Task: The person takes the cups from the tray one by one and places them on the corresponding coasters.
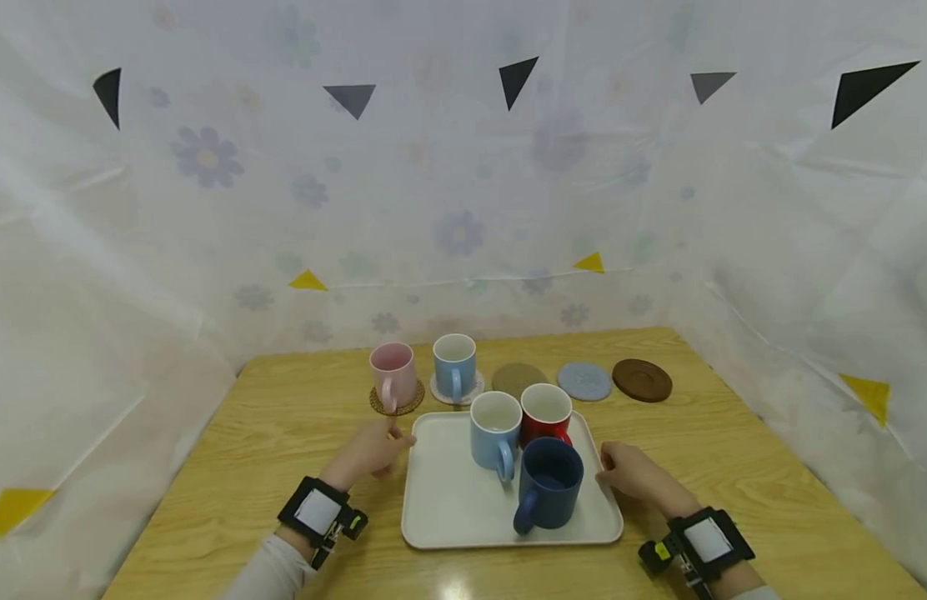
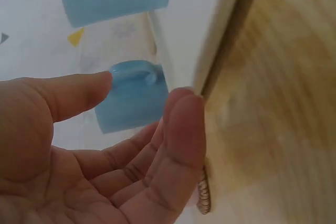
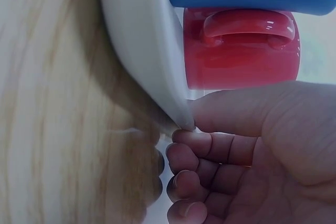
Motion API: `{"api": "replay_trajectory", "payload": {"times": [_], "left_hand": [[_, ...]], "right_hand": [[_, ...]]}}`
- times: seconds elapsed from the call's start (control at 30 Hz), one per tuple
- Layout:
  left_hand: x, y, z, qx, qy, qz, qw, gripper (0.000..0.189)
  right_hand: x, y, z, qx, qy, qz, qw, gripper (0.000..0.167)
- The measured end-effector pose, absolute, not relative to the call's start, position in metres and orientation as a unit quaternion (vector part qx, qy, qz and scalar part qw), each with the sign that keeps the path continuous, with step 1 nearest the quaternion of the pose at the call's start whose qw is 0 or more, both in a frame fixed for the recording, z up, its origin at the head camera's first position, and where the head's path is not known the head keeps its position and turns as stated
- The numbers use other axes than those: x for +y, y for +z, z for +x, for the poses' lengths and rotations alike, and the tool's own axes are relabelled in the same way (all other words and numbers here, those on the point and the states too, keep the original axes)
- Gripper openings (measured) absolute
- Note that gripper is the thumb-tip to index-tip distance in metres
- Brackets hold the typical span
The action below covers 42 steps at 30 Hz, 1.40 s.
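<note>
Tray [image 1: 456,508], pale and rectangular with rounded corners, sits at the near middle of a wood-grain table [image 1: 283,400], carrying three upright mugs on its right half: a light blue mug [image 1: 488,446] on the left, a red mug [image 1: 537,429] at the far right, and a dark blue mug [image 1: 555,496] nearest the person. At the tray's right edge, the right hand [image 1: 636,473] pinches the rim between thumb and forefinger. At the far left corner, the left hand [image 1: 369,452] has its thumb apart from its gently bent fingers, whose tips meet the rim without clamping it. Whether the tray is slightly raised cannot be told. Beyond it, from left to right, a pink mug [image 1: 399,379] stands on a woven coaster [image 1: 413,407], a second light blue mug [image 1: 454,371] on a white coaster [image 1: 475,388], then come three bare coasters: tan [image 1: 518,377], pale blue [image 1: 583,381] and dark brown [image 1: 642,380]. The step in hand seems to be setting or steadying the tray partway through sharing mugs among coasters; the next move probably calls for releasing the rim and taking one tray mug, perhaps by its handle, to a bare coaster.
</note>
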<state>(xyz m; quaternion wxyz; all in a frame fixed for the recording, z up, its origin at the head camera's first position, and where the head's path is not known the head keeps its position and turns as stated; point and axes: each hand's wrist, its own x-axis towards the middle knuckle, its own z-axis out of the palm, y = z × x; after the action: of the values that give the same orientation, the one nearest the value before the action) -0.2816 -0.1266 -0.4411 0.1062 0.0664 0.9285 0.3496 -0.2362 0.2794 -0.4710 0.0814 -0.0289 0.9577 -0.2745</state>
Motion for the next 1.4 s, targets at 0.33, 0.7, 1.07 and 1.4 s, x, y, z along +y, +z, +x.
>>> {"api": "replay_trajectory", "payload": {"times": [0.33,0.7,1.07,1.4], "left_hand": [[-0.125,-0.471,-0.27,0.906,0.397,0.083,0.119,0.012],[-0.122,-0.472,-0.272,0.882,0.445,0.058,0.145,0.01],[-0.121,-0.475,-0.273,0.878,0.453,0.044,0.149,0.009],[-0.124,-0.476,-0.274,0.873,0.464,0.026,0.148,0.008]], "right_hand": [[0.28,-0.473,-0.24,0.96,-0.265,-0.041,0.078,0.02],[0.281,-0.442,-0.249,0.939,-0.33,-0.077,0.06,0.033],[0.268,-0.449,-0.256,0.817,-0.527,-0.127,0.196,0.044],[0.263,-0.456,-0.256,0.761,-0.61,-0.109,0.193,0.024]]}}
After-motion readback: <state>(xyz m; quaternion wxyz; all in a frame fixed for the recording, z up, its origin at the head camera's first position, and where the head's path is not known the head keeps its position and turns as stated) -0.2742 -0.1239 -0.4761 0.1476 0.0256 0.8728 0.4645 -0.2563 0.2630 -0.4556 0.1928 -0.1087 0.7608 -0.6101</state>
